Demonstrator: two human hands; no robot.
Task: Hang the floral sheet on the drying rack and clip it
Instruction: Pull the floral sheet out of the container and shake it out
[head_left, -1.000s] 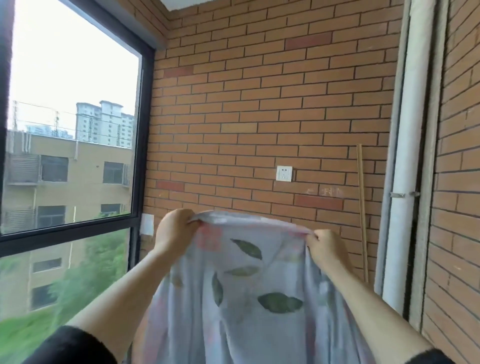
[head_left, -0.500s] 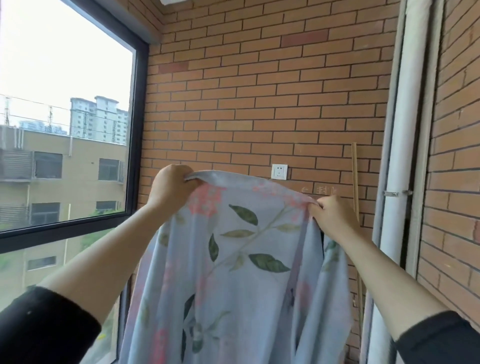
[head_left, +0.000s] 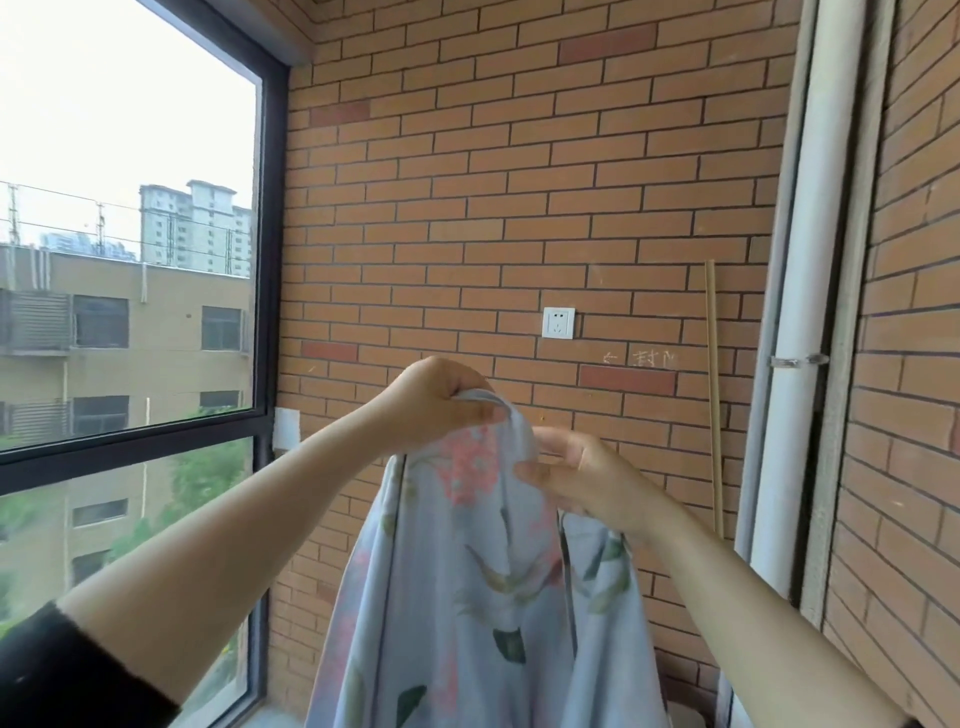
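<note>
The floral sheet (head_left: 467, 587), pale blue with pink flowers and green leaves, hangs in front of me in long folds. My left hand (head_left: 431, 402) grips its bunched top edge from above. Just right of it and slightly lower, my right hand (head_left: 582, 480) pinches the sheet's edge between thumb and fingers. The two hands are close together at chest height. No drying rack and no clips are in view.
A brick wall (head_left: 519, 182) stands ahead with a white socket (head_left: 559, 322). A large window (head_left: 130, 260) fills the left. White pipes (head_left: 810, 312) run down the right corner, with a thin wooden stick (head_left: 712, 395) leaning beside them.
My hands have come together, so the sheet's top edge, spread wide before, is now bunched into hanging folds. The right hand has dropped a little; the view has tilted up.
</note>
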